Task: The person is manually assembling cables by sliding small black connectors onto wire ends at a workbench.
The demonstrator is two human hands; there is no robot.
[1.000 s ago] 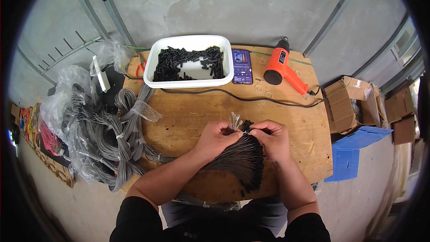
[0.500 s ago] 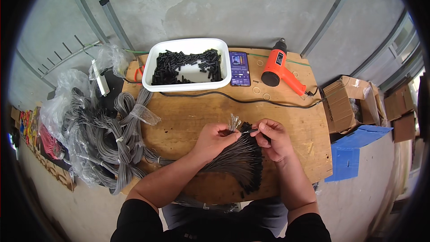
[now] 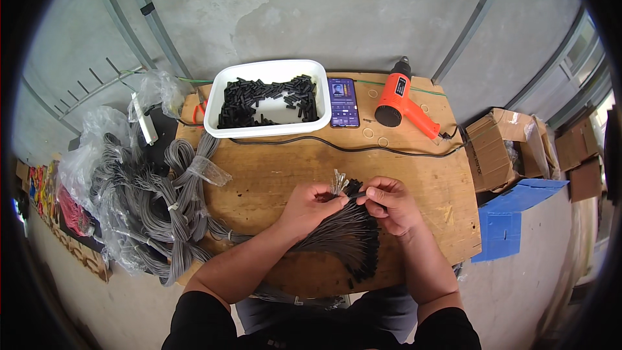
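Over the middle of the table my left hand is closed on several grey wires, whose pale metal ends stick up above its fingers. Between the fingertips of my right hand is a short black sleeve. The sleeve reaches to the left fingertips, in line with a wire there; how far it covers that wire is hidden. Below both hands, a fan of grey wires spreads across the wood, its right-hand ends capped by black sleeves.
A white tub of loose black sleeves stands at the back, beside a phone. An orange heat gun lies at the back right, its black cord crossing the table. Coiled grey wire bundles and clear plastic fill the left. Cardboard boxes sit beyond the right edge.
My right hand has shifted slightly left, bringing the black sleeve up to my left fingertips. The bare wire that showed between the hands is now covered. The view has tilted a little.
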